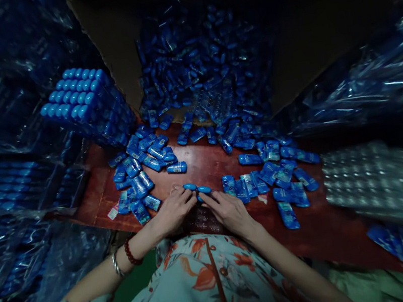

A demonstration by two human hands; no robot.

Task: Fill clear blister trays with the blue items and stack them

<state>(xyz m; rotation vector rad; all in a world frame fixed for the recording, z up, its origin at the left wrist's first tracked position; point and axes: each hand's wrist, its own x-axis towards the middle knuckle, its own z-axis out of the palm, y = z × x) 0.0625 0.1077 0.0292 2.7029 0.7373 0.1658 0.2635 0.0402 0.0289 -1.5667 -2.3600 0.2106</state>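
My left hand [174, 207] and right hand [226, 210] each pinch a small blue plastic capsule [190, 187] [204, 189] at their fingertips, ends meeting, above the dark tray [205, 220] under my palms; loose blue packets [252, 183] lie rightward within reach.

Floral top [207, 283], pale teal with orange-red blooms; short sleeves; red bead bracelet [130, 254] and silver bangle [117, 264], left wrist.

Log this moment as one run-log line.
left hand: fingers on small blue plastic cases | right hand: fingers on same cases | surface: red wooden table | loose blue cases both sides
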